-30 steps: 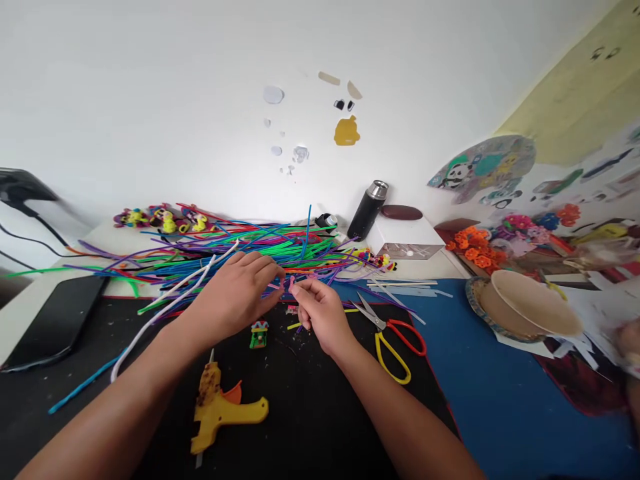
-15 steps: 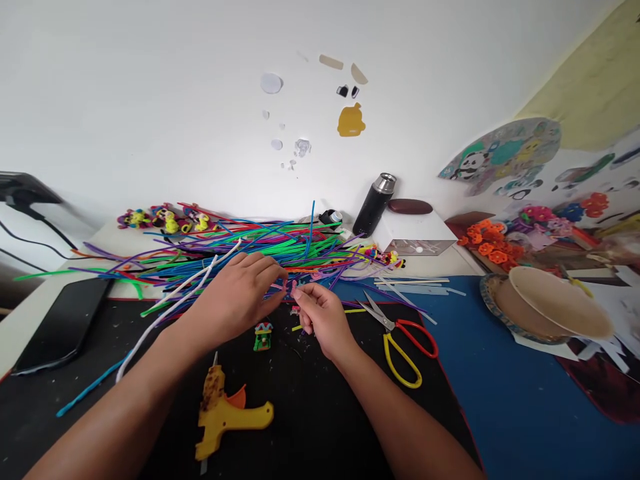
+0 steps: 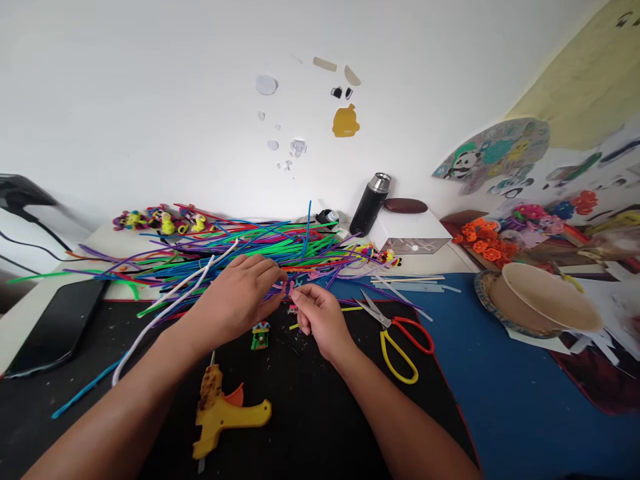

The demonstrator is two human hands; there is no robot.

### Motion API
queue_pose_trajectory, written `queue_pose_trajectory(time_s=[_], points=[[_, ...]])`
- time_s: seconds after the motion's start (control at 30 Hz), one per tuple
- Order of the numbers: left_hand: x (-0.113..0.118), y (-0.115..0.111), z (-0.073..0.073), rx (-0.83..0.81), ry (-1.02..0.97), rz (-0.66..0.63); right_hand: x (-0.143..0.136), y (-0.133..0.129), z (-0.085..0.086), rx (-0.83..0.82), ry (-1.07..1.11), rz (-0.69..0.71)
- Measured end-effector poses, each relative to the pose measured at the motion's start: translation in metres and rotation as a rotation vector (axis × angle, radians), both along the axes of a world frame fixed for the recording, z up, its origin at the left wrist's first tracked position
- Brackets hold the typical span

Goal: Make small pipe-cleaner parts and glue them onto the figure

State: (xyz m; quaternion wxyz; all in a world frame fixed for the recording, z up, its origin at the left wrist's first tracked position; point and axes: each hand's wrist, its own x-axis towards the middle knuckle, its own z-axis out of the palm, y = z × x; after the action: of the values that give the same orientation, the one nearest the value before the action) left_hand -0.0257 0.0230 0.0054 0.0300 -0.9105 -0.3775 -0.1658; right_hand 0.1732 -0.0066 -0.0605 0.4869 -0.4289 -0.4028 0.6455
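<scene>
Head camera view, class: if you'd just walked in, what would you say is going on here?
A person's right hand pinches a small pink piece, with the left hand close beside it; whether that one grips it too is unclear. Beyond the hands lies a pile of long, thin multicoloured stems. A yellow plastic glue gun and open metal scissors with red and yellow handles lie on the black mat, neither in hand.

Head view — forward, down over hands (image 3: pixel 323 319)
</scene>
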Motion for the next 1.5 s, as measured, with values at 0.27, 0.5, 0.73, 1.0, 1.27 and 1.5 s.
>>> queue_pose_trajectory(time_s=[0.27, 0.5, 0.73, 1.0, 1.27, 1.5], points=[[-0.004, 0.004, -0.004, -0.070, 0.041, 0.001, 0.008, -0.002, 0.001, 0.050, -0.079, 0.013], [-0.002, 0.005, -0.021, -0.156, 0.123, 0.015, 0.019, 0.003, 0.006, 0.128, -0.146, -0.024], [0.000, 0.006, -0.025, -0.196, 0.189, 0.015, 0.018, 0.002, 0.007, 0.144, -0.150, -0.004], [0.002, 0.006, -0.026, -0.235, 0.182, 0.022, 0.019, 0.003, 0.003, 0.152, -0.141, 0.005], [0.004, 0.004, -0.044, -0.243, 0.218, 0.023, 0.018, 0.002, 0.004, 0.151, -0.136, 0.015], [0.007, 0.004, -0.054, -0.216, 0.266, 0.016, 0.018, 0.002, 0.004, 0.151, -0.128, 0.015]])
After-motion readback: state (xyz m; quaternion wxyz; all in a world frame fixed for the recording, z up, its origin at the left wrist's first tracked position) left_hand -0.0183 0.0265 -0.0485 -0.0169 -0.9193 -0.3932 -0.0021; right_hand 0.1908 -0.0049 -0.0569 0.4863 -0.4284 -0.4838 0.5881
